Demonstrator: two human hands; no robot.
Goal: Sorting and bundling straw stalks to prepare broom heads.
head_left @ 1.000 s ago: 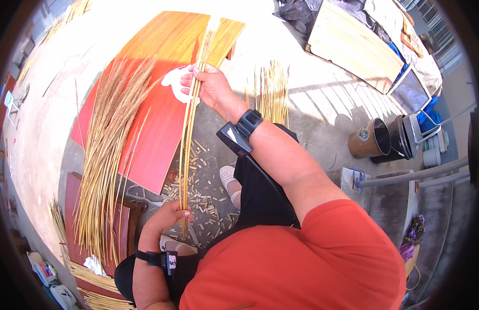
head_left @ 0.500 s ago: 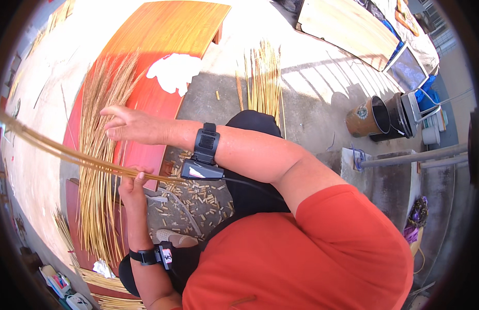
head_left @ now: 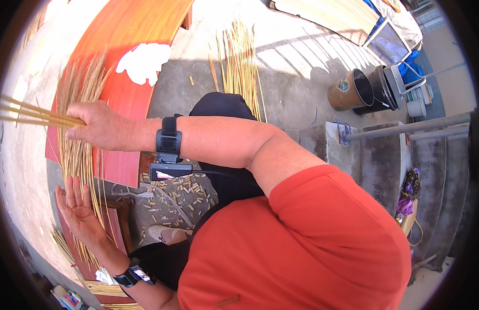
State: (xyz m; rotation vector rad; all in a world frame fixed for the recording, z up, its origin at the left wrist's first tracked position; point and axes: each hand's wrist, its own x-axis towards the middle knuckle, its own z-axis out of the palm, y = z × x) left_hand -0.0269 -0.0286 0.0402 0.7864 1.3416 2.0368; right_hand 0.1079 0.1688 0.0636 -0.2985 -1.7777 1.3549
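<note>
My right hand (head_left: pixel 102 125) is closed around the end of a small bunch of straight, dry tan stalks (head_left: pixel 40 113), which reach out to the left edge of the picture. Below it, my left hand (head_left: pixel 80 214) is open and holds nothing, palm turned up and fingers spread. Both hands are over a larger pile of long dry stalks with feathery tops (head_left: pixel 76 82), lying across a reddish-brown wooden board (head_left: pixel 123 168). My right hand hides part of that pile. Dark devices are strapped on both wrists.
A white crumpled cloth (head_left: pixel 143 63) lies on the board. Short cut stalk pieces (head_left: pixel 190 194) litter the floor by my foot. Another stalk bundle (head_left: pixel 239 64) lies beyond my knee. Brown bucket (head_left: pixel 345 93), concrete steps (head_left: pixel 376 155) and a metal pipe (head_left: pixel 410 126) are at right.
The stalk bunch has passed from my left hand to my right, which was open and is now closed on it. My left hand has moved left and opened. The view has shifted.
</note>
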